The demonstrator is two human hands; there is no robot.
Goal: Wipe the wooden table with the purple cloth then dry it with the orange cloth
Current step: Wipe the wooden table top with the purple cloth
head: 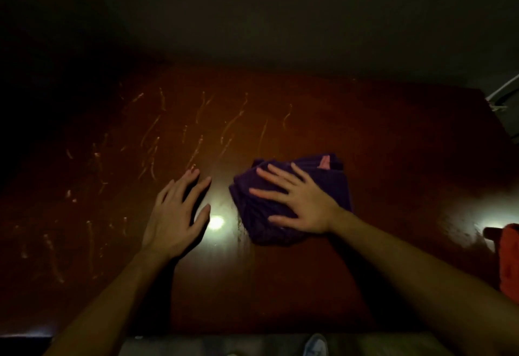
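In the head view, the purple cloth [292, 201] lies bunched in the middle of the wooden bench [393, 173]; I take this cloth as the landmark. The right hand [297, 204] presses flat on top of it, fingers straight and spread, so the grip is apart and only pushes down. I think the palm is kept wide so that the pressure covers much of the cloth for wiping. The left hand [179, 215] rests just left of the cloth, its fingers also straight and holding nothing; probably it supports the body while the other hand works. Far left of the cloth, many pale streaks [151, 142] mark the surface, so this part seems not yet wiped. Far right of the cloth, at the bench edge, the orange cloth [509, 257] waits, well apart, probably kept away from the wet work until the drying. The light is dim, so fine details are hard to see.
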